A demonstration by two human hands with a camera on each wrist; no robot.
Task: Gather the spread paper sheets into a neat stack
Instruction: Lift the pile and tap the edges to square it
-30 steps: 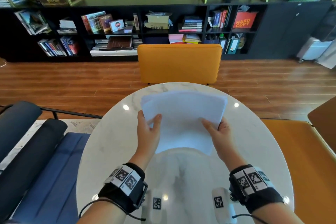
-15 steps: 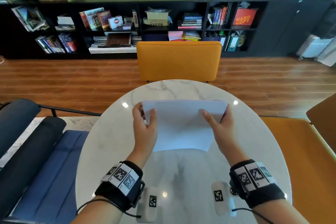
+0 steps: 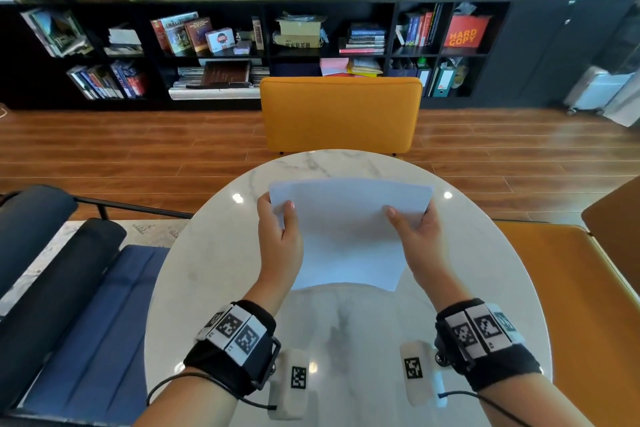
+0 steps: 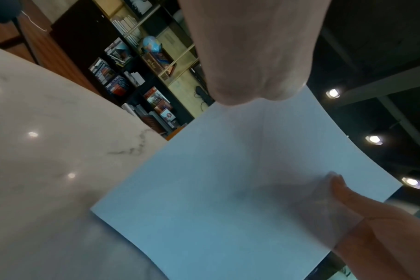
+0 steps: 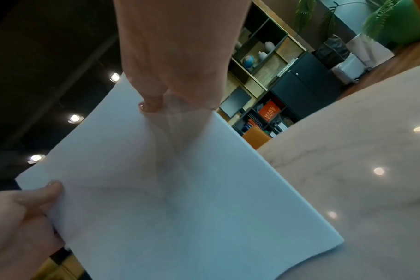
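Gripping the paper stack [image 3: 349,236] on both sides: left hand [image 3: 280,239] pinching the left edge, thumb on top, right hand [image 3: 417,236] pinching the right edge the same way. Holding it tilted, upper edge leaning away, lower edge touching or just above the marble table [image 3: 207,270], can't tell which. Looking mostly gathered already, no loose sheets lying around. Probably just squaring edges and laying it flat left. Long axis running top to bottom, away from the body.
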